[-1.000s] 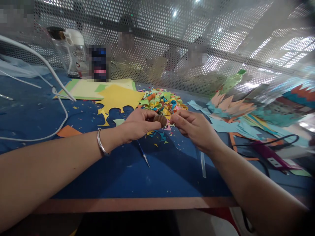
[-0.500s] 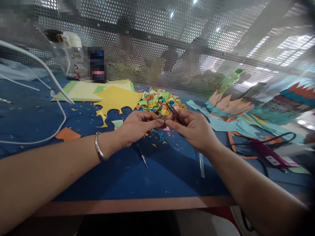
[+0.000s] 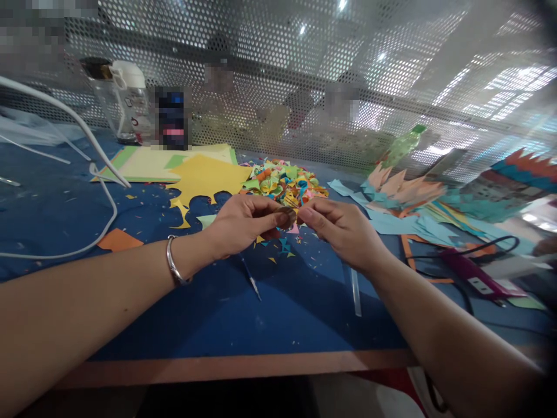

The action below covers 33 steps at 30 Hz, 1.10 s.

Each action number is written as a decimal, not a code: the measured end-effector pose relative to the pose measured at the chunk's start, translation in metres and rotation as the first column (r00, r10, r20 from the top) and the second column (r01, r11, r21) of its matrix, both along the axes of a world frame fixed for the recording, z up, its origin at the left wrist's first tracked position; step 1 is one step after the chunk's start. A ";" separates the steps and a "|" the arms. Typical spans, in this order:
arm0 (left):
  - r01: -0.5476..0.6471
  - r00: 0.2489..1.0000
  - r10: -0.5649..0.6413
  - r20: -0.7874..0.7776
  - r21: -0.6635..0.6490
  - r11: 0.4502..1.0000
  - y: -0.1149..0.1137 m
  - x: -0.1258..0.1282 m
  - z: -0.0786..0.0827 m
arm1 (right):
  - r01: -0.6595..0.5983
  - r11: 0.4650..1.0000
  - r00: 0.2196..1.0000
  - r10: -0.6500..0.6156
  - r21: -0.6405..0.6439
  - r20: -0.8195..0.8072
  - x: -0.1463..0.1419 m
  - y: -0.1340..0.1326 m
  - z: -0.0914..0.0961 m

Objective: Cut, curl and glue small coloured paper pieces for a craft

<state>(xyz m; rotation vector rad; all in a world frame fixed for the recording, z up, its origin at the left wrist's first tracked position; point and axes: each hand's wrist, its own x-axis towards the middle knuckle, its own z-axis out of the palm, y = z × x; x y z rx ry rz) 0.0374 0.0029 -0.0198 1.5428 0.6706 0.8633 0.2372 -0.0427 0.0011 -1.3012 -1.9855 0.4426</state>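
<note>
Pinching a small brown disc point(image 3: 286, 209) above the blue surface point(image 3: 304, 319)
Left hand point(image 3: 241, 223): grip closed thumb-to-finger on it, before the paper scraps point(image 3: 282, 180); right hand point(image 3: 348, 232): fingers curled, grip's hold unclear.

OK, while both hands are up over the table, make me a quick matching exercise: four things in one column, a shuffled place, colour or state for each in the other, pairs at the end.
1. Left hand
2. Power strip
3. Paper scraps
4. Large cut sheet

A. Multicoloured, in a heap
B. Yellow, with a scalloped edge
C. Purple, on the right side of the table
D. Pinching a small brown piece

Pairs: 1-D, 2-C, 3-A, 4-B
</note>
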 end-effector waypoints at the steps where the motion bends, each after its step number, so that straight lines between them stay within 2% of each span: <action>1: 0.011 1.000 -0.011 0.008 -0.010 1.000 0.000 0.000 0.000 | 0.000 1.000 1.000 0.000 0.006 0.026 0.000 0.000 0.001; 10: 0.046 0.999 -0.046 -0.009 -0.023 0.999 -0.001 -0.001 0.003 | -0.020 1.000 0.997 0.021 -0.004 0.078 0.002 -0.002 -0.001; 28: 0.082 0.996 -0.081 -0.023 0.021 0.996 0.005 -0.002 -0.004 | -0.039 0.999 0.996 0.038 0.007 0.083 0.003 -0.002 0.000; 33: 0.076 0.997 -0.075 -0.030 0.010 0.997 0.004 -0.002 -0.001 | -0.007 1.000 0.996 0.005 0.022 0.093 0.003 -0.001 0.000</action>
